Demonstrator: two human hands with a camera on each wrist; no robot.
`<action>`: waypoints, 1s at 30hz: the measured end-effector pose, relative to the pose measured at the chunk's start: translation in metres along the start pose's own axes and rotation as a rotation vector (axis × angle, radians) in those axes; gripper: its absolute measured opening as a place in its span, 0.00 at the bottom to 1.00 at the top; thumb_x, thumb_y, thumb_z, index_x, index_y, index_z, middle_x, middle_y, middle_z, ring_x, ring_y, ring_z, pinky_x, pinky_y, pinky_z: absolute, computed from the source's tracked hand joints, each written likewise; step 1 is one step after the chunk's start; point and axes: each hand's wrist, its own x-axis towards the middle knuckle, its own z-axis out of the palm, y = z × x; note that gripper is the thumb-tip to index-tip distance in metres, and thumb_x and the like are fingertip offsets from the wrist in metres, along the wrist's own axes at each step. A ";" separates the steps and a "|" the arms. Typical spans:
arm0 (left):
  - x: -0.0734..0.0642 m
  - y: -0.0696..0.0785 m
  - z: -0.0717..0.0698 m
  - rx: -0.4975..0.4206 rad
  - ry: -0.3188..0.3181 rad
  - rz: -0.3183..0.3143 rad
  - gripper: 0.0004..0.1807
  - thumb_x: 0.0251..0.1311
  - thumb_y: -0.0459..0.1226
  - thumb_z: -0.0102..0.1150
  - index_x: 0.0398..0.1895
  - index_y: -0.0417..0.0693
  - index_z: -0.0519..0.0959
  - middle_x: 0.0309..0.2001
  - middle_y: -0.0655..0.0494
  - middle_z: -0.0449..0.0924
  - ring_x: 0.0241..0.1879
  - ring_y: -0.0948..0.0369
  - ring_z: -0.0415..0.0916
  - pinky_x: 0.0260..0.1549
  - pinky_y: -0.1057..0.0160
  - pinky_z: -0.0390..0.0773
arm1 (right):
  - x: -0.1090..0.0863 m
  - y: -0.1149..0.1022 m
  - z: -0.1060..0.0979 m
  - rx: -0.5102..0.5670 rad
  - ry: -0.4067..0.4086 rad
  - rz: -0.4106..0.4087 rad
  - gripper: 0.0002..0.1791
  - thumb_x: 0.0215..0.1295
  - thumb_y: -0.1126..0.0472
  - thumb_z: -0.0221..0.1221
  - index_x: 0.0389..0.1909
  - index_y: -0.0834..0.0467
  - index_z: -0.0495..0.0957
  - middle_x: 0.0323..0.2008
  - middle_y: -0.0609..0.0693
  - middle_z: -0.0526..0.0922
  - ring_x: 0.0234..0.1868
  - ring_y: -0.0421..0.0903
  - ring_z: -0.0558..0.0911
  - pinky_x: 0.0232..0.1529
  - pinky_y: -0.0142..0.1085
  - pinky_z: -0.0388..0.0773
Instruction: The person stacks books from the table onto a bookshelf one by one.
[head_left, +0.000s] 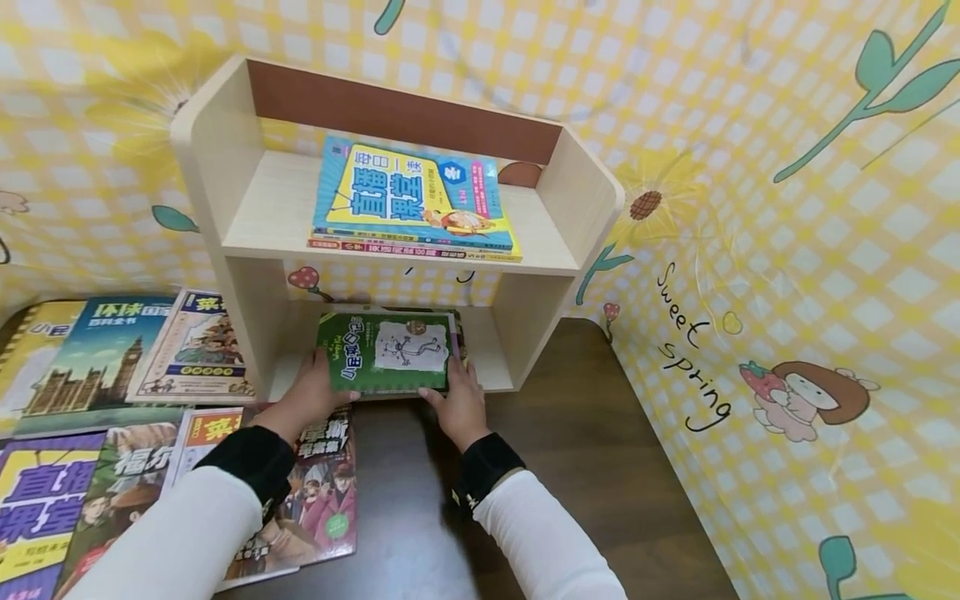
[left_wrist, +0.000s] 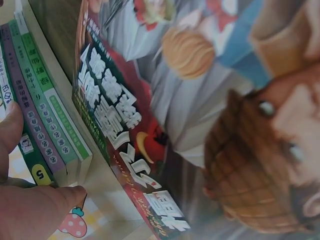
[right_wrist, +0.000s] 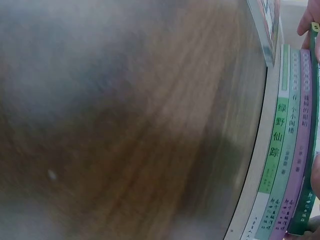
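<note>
The person had both hands inside the lower shelf (head_left: 498, 354) of a pale wooden bookcase (head_left: 534, 312), which stood near the far edge of the dark tabletop (head_left: 570, 433). A green book (head_left: 405, 354) with a white drawing panel lay flat there, topmost in a small pile, close to the shelf's front edge. The left hand (head_left: 313, 392) held its left end, fingers bent about that side and the thumb at the front corner. The right hand (head_left: 461, 404) gripped the opposite end, its fingers along the side and its thumb at the near corner. Beneath the green book I could make out a purple spine (right_wrist: 299, 145), then a pale green spine (right_wrist: 287, 145), then a bright green spine (right_wrist: 274, 145) lowest on the board. The hands blocked much of the ends, so I couldn't fairly say whether the fingers also touched the books underneath.

Above them, a blue-covered book (head_left: 412, 196) topped another stack, its spines along the upper shelf's front edge. Towards the tabletop's left edge lay more books: one with a clock tower (head_left: 97, 358) towards the far left corner, a purple-and-yellow book (head_left: 45, 508) nearer, and a brown-and-pink cover (head_left: 326, 500) in front of the bookcase's left side.
</note>
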 end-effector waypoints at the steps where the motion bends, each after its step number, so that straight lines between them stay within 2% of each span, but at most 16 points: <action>1: 0.002 -0.001 -0.001 -0.002 0.000 -0.002 0.52 0.62 0.37 0.62 0.67 0.15 0.34 0.68 0.16 0.31 0.68 0.28 0.32 0.67 0.38 0.46 | 0.003 0.000 0.001 -0.010 -0.005 0.007 0.42 0.66 0.48 0.59 0.73 0.64 0.54 0.73 0.59 0.56 0.75 0.57 0.48 0.71 0.57 0.48; 9: 0.013 -0.002 0.000 -0.034 0.020 0.014 0.52 0.62 0.36 0.61 0.67 0.16 0.33 0.67 0.16 0.32 0.68 0.29 0.35 0.66 0.39 0.49 | 0.018 0.000 0.000 -0.034 -0.018 0.015 0.43 0.65 0.49 0.60 0.73 0.65 0.53 0.73 0.61 0.56 0.74 0.59 0.50 0.70 0.54 0.54; 12: 0.016 -0.001 0.001 -0.035 0.025 0.006 0.52 0.63 0.36 0.60 0.68 0.16 0.32 0.68 0.17 0.32 0.69 0.30 0.34 0.67 0.39 0.48 | 0.021 0.000 -0.002 -0.016 -0.031 0.023 0.43 0.66 0.50 0.59 0.73 0.65 0.52 0.73 0.61 0.55 0.75 0.59 0.49 0.70 0.52 0.54; 16: 0.021 0.000 0.004 -0.034 0.006 -0.037 0.54 0.65 0.38 0.59 0.68 0.18 0.28 0.69 0.18 0.28 0.70 0.31 0.31 0.68 0.40 0.46 | 0.023 0.001 -0.005 -0.002 -0.054 0.046 0.42 0.67 0.50 0.58 0.74 0.64 0.51 0.74 0.60 0.53 0.75 0.57 0.48 0.71 0.50 0.53; 23: 0.025 0.002 0.006 -0.061 0.046 -0.016 0.54 0.61 0.36 0.62 0.68 0.17 0.31 0.68 0.18 0.33 0.69 0.30 0.37 0.68 0.41 0.48 | 0.027 0.004 -0.005 0.022 -0.076 0.071 0.42 0.68 0.50 0.57 0.74 0.63 0.50 0.75 0.59 0.51 0.76 0.56 0.46 0.72 0.48 0.51; 30: 0.032 -0.003 0.001 -0.054 0.018 0.001 0.56 0.63 0.39 0.61 0.68 0.18 0.27 0.69 0.18 0.28 0.70 0.31 0.30 0.68 0.40 0.44 | 0.030 0.002 -0.002 0.032 -0.050 0.066 0.42 0.68 0.50 0.57 0.74 0.64 0.50 0.75 0.59 0.50 0.76 0.55 0.46 0.72 0.48 0.52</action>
